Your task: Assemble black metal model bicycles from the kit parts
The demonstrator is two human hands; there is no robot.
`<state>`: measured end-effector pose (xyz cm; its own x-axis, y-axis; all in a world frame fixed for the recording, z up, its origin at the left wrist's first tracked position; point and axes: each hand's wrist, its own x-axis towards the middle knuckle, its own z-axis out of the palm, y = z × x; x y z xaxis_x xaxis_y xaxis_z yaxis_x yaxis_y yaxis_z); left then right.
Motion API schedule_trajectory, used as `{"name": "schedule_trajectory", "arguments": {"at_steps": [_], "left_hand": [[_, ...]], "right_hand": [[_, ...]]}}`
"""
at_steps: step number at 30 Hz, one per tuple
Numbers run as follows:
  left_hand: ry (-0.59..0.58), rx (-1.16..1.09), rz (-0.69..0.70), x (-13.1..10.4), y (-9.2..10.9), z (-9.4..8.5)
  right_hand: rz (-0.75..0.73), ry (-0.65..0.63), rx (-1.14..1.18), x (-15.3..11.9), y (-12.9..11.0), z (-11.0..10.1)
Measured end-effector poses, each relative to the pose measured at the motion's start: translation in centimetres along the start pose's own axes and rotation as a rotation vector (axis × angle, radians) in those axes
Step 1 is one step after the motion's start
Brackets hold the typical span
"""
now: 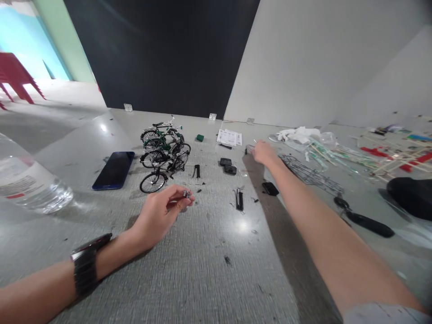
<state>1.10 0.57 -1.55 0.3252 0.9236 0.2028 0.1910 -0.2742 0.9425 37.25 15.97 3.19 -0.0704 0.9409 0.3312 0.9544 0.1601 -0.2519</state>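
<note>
Between the thumb and fingers of my left hand is pinched a small silvery part, too small to name. Just beyond that hand stand several miniature bicycles in a row, black and green with silver handlebars. My right hand reaches far across the table, its fingers drawn together near a small dark piece; whether it grips anything is hard to make out. Black small parts and a black bracket-like piece lie between the two hands.
A blue phone and a clear water bottle are on the left. Printed papers and a green block lie at the back. Right of my arm are wire frames, plastic wrapping and a black-handled tool.
</note>
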Motion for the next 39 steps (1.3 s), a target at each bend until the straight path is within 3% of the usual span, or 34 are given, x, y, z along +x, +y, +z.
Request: {"name": "schedule_trajectory", "arguments": {"at_steps": [3, 6, 11, 14, 17, 20, 25, 31, 39], "left_hand": [[-0.010, -0.033, -0.017, 0.3, -0.2, -0.1], [-0.001, 0.003, -0.013, 0.7, -0.3, -0.3], [0.037, -0.015, 0.005, 1.3, -0.2, -0.8], [0.018, -0.113, -0.023, 1.5, -0.3, -0.9], [0.029, -0.174, -0.053, 1.6, -0.4, -1.0], [0.032, -0.213, -0.049, 1.6, -0.2, -1.0], [0.012, -0.220, -0.018, 1.4, 0.3, -1.0], [0.020, -0.168, -0.012, 1.3, 0.3, -1.2], [0.018, -0.132, -0.007, 1.3, 0.3, -1.1]], "right_hand": [[0.074, 0.029, -0.017, -0.1, -1.5, 0.0], [0.030, 0.020, 0.001, -1.7, -4.6, -0.2], [-0.296, -0.034, 0.149, -8.1, -11.5, -0.3], [-0.416, -0.049, 0.242, -11.7, -13.8, 0.1], [-0.594, -0.002, 0.214, -13.7, -14.6, 0.9], [-0.769, 0.155, 0.099, -14.4, -14.9, 1.5], [-0.813, 0.274, 0.028, -14.7, -15.3, 1.8], [-0.807, 0.249, 0.035, -14.6, -15.3, 1.9], [-0.727, 0.090, 0.056, -14.9, -15.2, 1.7]]}}
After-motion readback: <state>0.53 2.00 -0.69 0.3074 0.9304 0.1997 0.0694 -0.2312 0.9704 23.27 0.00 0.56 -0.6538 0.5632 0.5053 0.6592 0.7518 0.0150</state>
